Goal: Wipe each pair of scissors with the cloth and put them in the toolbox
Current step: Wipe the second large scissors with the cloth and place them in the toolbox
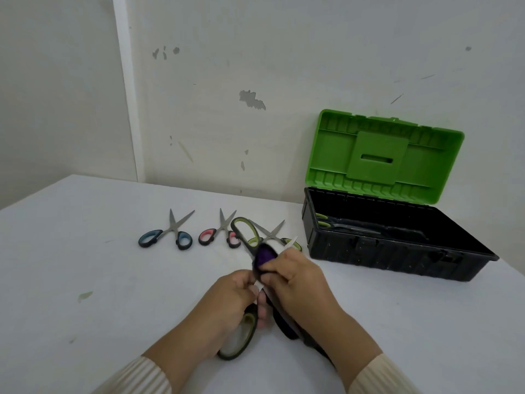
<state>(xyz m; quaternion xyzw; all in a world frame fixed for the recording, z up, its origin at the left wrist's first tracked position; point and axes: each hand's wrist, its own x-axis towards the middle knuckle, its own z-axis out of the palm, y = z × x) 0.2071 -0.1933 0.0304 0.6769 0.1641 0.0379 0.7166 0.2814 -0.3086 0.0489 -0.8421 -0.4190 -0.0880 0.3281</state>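
— Green-and-black large plastic-handled scissors (237, 341), in mid-wipe at the centre of the white table (113, 280). Counts as done yet?

— Not yet. Left hand (227, 302) closed round the near handle loop, fingers curled tight. Right hand (298, 280) pinched shut on a dark, soft cloth with a purple patch (265, 257), wrapped over the middle of the tool.

— And the second big green-lined loop at twelve o'clock of the hands?

— Hard to say whether part of the held pair or a separate piece; joint hidden under cloth and fingers.

— Anything already stowed?

— Seemingly one pair: two green-edged handles (325, 220) and a dark, thin blade lying along the floor of the black rectangular plastic toolbox (369, 251) at two o'clock. Ribbed bright green lid (341, 155) standing open against the wall behind.

— Left over, then?

— Three small pairs in a row at eleven to twelve o'clock, blades of bare grey metal pointing away and spread open. Blue-and-black handled scissors (166, 234) furthest out at eleven, pink-and-black handled scissors (218, 233) next, small green-handled scissors (271, 231) nearest the box and partly hidden behind the cloth.

— So roughly where in the job?

— Early, by the look of it: one in, one under the cloth, three untouched on the matte tabletop. Smooth rubbery grips, hard slick blades; probably easy wiping, with care owed to the points.
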